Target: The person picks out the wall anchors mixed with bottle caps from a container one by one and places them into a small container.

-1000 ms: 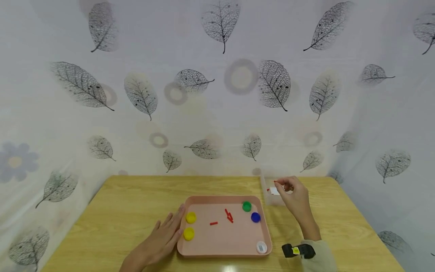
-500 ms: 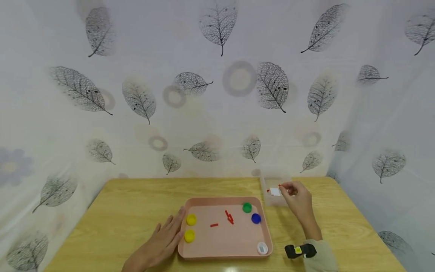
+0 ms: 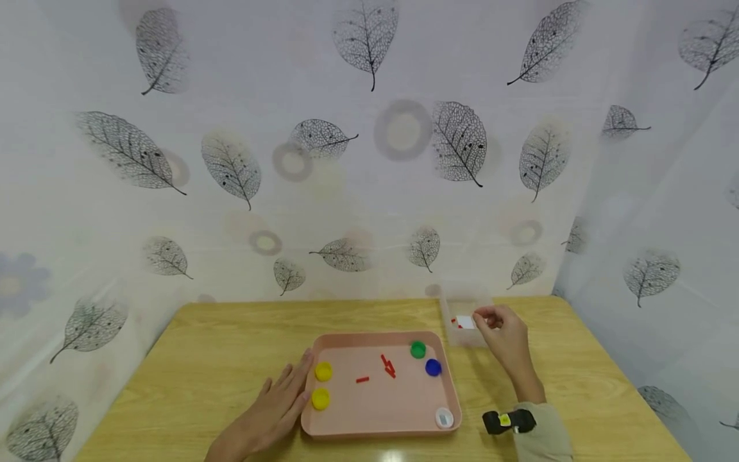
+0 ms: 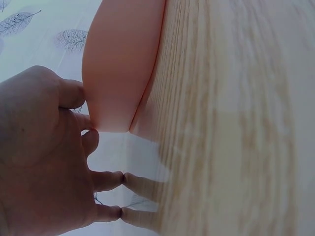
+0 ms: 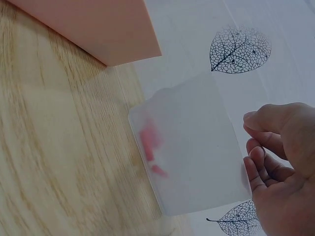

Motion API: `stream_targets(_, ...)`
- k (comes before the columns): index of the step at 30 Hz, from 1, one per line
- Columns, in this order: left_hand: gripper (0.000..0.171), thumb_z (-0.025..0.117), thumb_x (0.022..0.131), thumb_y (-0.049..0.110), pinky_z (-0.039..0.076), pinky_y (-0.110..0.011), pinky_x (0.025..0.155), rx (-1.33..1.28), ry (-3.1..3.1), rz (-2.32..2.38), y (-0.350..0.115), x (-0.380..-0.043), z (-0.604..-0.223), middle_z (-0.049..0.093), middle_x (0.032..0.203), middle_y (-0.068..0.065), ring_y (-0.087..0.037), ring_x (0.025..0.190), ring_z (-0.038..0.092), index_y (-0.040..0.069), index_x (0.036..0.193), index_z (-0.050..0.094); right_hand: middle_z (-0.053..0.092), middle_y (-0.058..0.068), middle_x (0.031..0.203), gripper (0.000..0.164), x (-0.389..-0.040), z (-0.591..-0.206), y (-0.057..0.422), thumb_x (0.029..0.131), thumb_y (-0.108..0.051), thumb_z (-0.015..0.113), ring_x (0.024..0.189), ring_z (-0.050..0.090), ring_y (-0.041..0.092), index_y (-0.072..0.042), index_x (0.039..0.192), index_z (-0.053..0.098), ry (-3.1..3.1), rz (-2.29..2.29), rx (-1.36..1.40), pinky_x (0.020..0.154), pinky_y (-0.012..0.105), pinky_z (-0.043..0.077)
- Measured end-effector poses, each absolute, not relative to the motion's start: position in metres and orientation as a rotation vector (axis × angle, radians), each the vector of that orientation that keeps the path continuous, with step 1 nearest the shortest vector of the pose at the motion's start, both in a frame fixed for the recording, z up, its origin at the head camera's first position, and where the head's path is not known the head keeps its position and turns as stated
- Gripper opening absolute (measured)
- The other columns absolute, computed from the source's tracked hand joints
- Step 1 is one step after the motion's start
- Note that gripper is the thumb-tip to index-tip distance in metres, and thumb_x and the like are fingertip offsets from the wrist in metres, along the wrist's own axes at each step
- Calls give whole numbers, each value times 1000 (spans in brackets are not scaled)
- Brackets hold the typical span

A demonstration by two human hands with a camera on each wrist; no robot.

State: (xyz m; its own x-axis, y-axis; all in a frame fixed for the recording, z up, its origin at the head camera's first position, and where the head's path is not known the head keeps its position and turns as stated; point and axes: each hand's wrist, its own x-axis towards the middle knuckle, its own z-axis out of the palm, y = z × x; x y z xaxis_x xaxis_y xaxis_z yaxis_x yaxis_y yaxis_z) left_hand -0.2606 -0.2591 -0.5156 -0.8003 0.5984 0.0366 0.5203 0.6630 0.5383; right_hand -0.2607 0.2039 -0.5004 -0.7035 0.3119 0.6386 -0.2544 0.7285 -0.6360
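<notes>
My left hand (image 3: 274, 407) rests on the wooden table, its straight fingers against the left wall of a pink tray (image 3: 392, 407). In the left wrist view its fingertips touch the tabletop beside the tray wall (image 4: 120, 64). Several short red sticks (image 3: 362, 380) lie mid-tray. My right hand (image 3: 505, 337) is at the near right of a translucent plastic box (image 3: 467, 337), fingers curled and thumb near the index fingertip. Nothing shows between those fingertips in the right wrist view. Red pieces (image 5: 147, 145) show blurred through the box wall, near a white card (image 3: 464, 322) inside.
Two yellow round caps (image 3: 323, 371) sit along the tray's left side. A green cap (image 3: 418, 350) and a blue cap (image 3: 433, 367) lie at its back right, a white cap (image 3: 444, 418) at front right. A leaf-patterned curtain (image 3: 358, 192) hangs behind the table.
My right hand has moved slightly right and down; the red stick pinched in its fingertips earlier no longer shows there, and more red shows in the box. My left hand stays put.
</notes>
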Motion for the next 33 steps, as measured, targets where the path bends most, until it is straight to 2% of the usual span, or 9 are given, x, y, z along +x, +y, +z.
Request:
stream_targets(16, 61, 32, 114, 36, 7, -82, 108, 924, 2738, 812, -259, -262, -515, 12, 171, -5, -51, 151, 19, 16, 167, 8, 68, 7, 83, 5, -253, -488, 198, 89, -2, 79, 71, 54, 8, -1, 92, 75, -2165, 989, 6, 67, 11, 43)
stream_targets(33, 62, 31, 114, 36, 7, -82, 109, 939, 2733, 790, -261, -266, -517, 9, 171, -4, -50, 151, 17, 18, 167, 6, 66, 1, 87, 6, -250, -474, 147, 90, -4, 79, 75, 55, 12, -6, 96, 76, -2178, 1178, 177, 70, 19, 51)
